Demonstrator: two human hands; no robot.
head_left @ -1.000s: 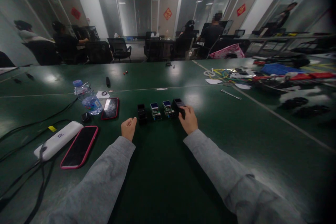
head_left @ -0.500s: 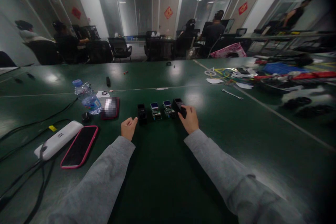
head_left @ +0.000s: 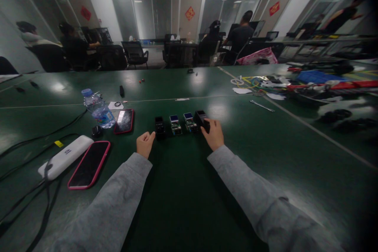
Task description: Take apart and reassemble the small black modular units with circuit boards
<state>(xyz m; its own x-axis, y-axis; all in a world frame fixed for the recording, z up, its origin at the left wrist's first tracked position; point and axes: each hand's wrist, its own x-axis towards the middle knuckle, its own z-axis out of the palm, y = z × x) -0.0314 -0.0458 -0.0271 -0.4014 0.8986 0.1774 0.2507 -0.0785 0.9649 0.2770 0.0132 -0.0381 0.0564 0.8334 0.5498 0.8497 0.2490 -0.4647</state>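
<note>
On the green table, two bare green circuit boards with small screens stand in a row: a left board (head_left: 175, 125) and a right board (head_left: 189, 122). A black box-shaped device (head_left: 160, 126) stands at the row's left end, and a second black box-shaped device (head_left: 201, 116) at its right end. My right hand (head_left: 214, 134) is closed around the near right side of that second device, thumb and fingers on its edges. My left hand (head_left: 145, 144) rests curled in a fist just beside the left black device, thumb side toward it; nothing shows in it.
At the left lie a pink-edged phone (head_left: 90, 164), a white power bank (head_left: 66, 157), black cables, a water bottle (head_left: 99, 108) and a red-edged phone (head_left: 124, 121). Rightward are a wrench (head_left: 262, 106) and cluttered cables and parts (head_left: 265, 82). Several people sit beyond the table.
Both my hands and the row of devices stay where they were. In the far right background, a standing person has shifted to the right.
</note>
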